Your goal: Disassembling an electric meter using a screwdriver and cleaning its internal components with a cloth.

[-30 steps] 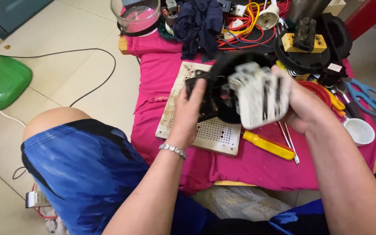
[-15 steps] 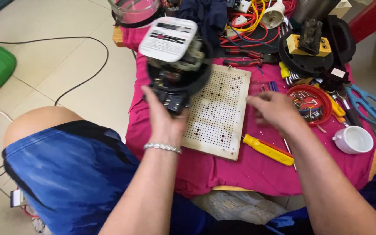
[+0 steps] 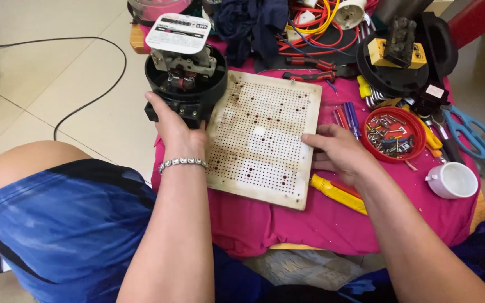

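Note:
My left hand point(image 3: 176, 128) grips a round black electric meter point(image 3: 185, 77) with a white faceplate on top, at the left edge of the pink-covered table point(image 3: 287, 224). A cream perforated board point(image 3: 262, 137) lies flat in the middle, stained with brown spots. My right hand point(image 3: 339, 152) rests with spread fingers on the board's right edge, holding nothing. A yellow-handled screwdriver point(image 3: 339, 194) lies just below that hand.
A red dish of screws point(image 3: 393, 134), a white cup point(image 3: 451, 180), blue scissors point(image 3: 470, 132), black round housings point(image 3: 402, 47), pliers point(image 3: 310, 73), coloured wires point(image 3: 318, 17) and a dark cloth point(image 3: 254, 25) crowd the back and right. A black cable point(image 3: 94, 101) runs over the tiled floor.
Both hands held the meter over the board a second ago. The right hand let go and settled on the board's edge; the left carried the meter to the left.

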